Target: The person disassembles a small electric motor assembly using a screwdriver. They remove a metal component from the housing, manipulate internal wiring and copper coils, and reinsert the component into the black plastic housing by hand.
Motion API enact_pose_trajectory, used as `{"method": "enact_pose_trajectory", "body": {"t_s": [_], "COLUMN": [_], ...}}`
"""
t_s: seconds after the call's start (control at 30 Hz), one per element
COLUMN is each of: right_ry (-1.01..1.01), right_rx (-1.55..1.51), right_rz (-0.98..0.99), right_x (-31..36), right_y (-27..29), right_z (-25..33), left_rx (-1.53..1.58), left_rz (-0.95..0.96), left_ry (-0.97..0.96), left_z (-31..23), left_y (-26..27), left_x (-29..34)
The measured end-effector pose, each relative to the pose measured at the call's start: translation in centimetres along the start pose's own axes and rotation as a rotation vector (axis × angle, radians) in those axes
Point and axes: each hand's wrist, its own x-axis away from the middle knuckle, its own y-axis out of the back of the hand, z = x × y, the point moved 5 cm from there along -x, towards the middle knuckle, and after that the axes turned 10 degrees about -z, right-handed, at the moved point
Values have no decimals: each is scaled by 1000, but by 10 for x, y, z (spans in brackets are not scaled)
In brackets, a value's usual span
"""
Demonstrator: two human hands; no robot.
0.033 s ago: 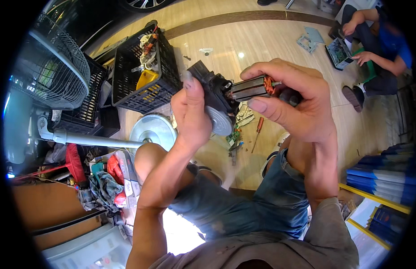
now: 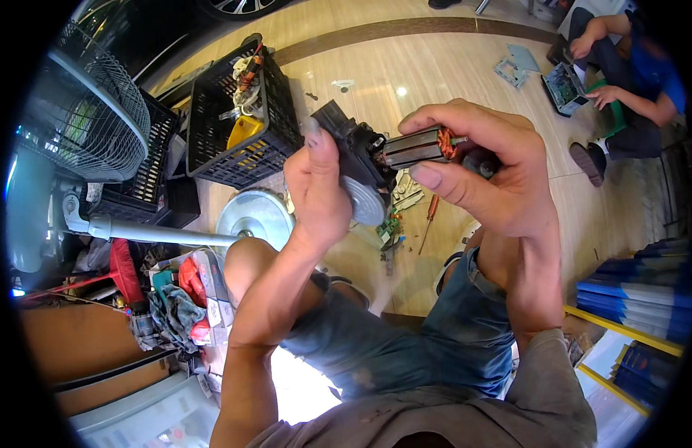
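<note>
My left hand [image 2: 320,187] is closed around a black plastic housing [image 2: 350,149], its thumb raised along the side. A grey ribbed disc [image 2: 366,201] shows at the lower side of this housing. Between the thumb and fingers of my right hand [image 2: 510,160] is a motor armature [image 2: 415,149], with a dark slotted core and copper windings at its right end. The armature's left end meets the housing; whether it is joined there I cannot tell. Close to the right palm, below the windings, is a dark rounded part [image 2: 480,160], partly hidden by the fingers.
On the floor lie a red-handled screwdriver [image 2: 430,216] and a green circuit board [image 2: 391,230]. A black crate [image 2: 282,112] of parts stands at the left, beside a fan [image 2: 100,127] and its round base [image 2: 256,213]. At the far right a person [image 2: 644,89] handles an opened device [image 2: 565,89].
</note>
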Motion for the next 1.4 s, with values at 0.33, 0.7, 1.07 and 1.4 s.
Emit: {"method": "enact_pose_trajectory", "body": {"t_s": [0.33, 0.7, 1.07, 1.4], "right_ry": [92, 77, 8, -268], "right_rx": [14, 41, -40, -403], "right_rz": [-168, -110, -155, -164], "right_x": [2, -2, -2, 3], "right_y": [-10, -14, -30, -28], "right_z": [-9, -8, -9, -22], "left_rx": [-110, 67, 199, 507], "left_rz": [74, 17, -4, 158], "left_ry": [161, 349, 291, 567], "left_z": [25, 26, 27, 34], "left_y": [0, -14, -9, -14], "left_x": [-9, -8, -16, -11]}}
